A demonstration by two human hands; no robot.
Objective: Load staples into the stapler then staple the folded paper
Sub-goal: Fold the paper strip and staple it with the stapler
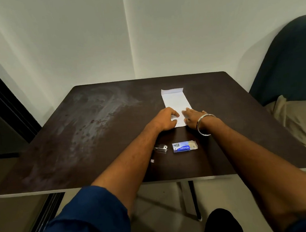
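White folded paper (176, 100) on dark table (95, 138), left hand (164, 119) curled on its near end, right hand (192, 117) flat w/ fingers straight.

Dark table (95, 138) against pale walls (71, 40); blue chair (289, 61) at right.

Blue staple box (184, 146) at 6 o'clock of the folded paper (175, 100), white brand lettering on its label too blurred to read, faint marks on the paper illegible, no other text readable
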